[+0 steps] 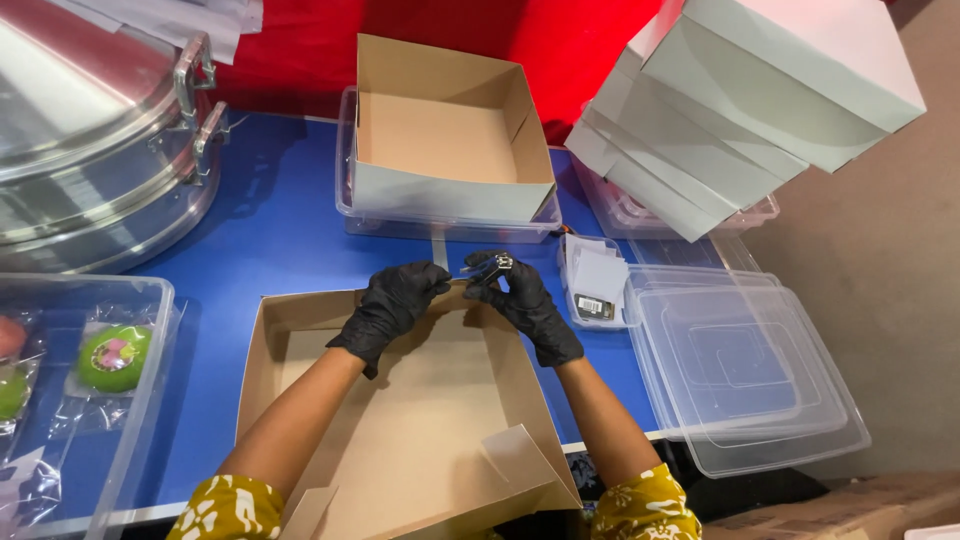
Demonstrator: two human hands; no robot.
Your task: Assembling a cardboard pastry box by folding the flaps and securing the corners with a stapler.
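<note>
Cardboard, plain brown, is what both hands are on: an open flat box (400, 420) lying on the blue table (280, 230) right in front of the person, far wall up, one near flap loose. Left hand (392, 305), in a black glove, is curled shut over the far rim of that box, pinching the edge. Right hand (520, 300), gloved too, is closed around a small metal stapler (497, 263) held at the same rim, just beside the left fingers.

Past the hands there's a second folded box (450, 130) sitting in a clear plastic tub (440, 225). To the right, a stack of clear lids (750, 370), with a leaning pile of white boxes (740, 110) above it. Far left, a big metal steamer (100, 150), and a clear bin (150, 350) with a wrapped green cake (113, 357) inside.
</note>
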